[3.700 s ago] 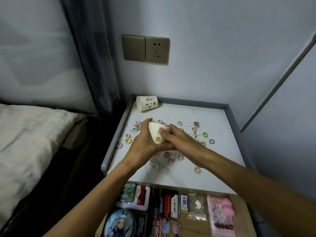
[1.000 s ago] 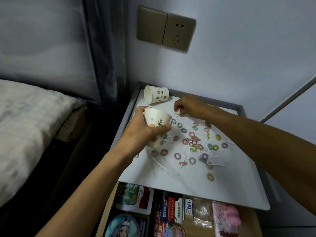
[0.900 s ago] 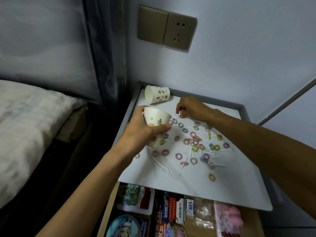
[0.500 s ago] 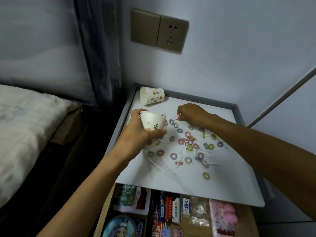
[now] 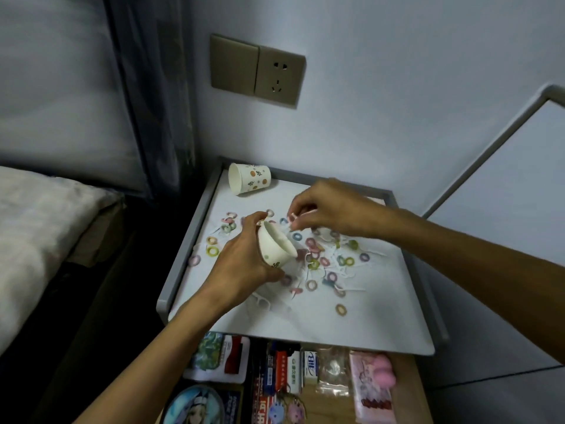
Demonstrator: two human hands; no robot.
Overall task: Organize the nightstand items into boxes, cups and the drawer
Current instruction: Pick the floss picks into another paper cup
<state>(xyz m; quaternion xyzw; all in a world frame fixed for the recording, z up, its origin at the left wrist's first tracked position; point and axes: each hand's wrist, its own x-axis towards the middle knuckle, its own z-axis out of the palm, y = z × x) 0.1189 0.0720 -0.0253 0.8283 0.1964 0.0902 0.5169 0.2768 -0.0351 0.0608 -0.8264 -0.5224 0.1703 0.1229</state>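
Note:
My left hand (image 5: 244, 264) grips a white patterned paper cup (image 5: 275, 246), tilted with its mouth toward the right. Just above the cup's rim, my right hand (image 5: 324, 209) pinches a small white floss pick (image 5: 294, 216). Several small coloured hair rings (image 5: 324, 261) and more white floss picks (image 5: 263, 301) lie scattered over the white nightstand top (image 5: 367, 319). A second paper cup (image 5: 249, 183) lies on its side at the back left corner.
The drawer (image 5: 406, 390) below the top stands open, packed with small boxes, packets, a pink puff and a round badge. A bed (image 5: 39, 228) is at the left, a wall socket (image 5: 279, 76) above, and a grey rim edges the nightstand.
My right hand has lifted a floss pick from the back of the top toward the cup. My left hand has tilted the cup's mouth toward it.

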